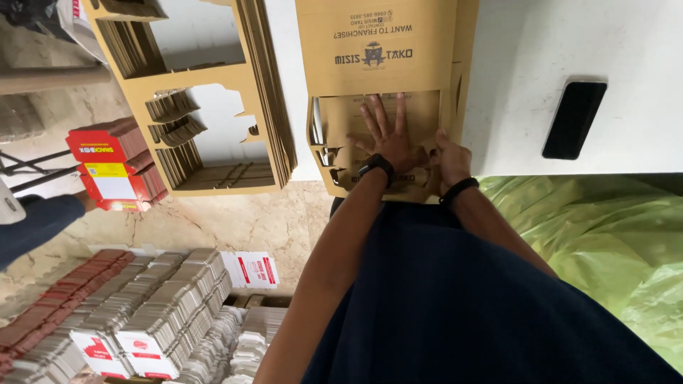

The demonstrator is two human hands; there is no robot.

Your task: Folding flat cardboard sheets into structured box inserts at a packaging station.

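Mid-fold, top centre: left hand (388,139) spread flat pressing brown die-cut cardboard box blank (377,50), right hand (449,158) pinching its side flap; next likely tucking that flap.

Right hand (452,158) fingertips hidden under cardboard blank (380,57); blank top cropped.

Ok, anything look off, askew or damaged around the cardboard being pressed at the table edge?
One thing: the brown cardboard blank under the left hand and right hand hangs past the white table edge, so its cut flaps are unsupported. The black phone lies askew. No tears or spills show.
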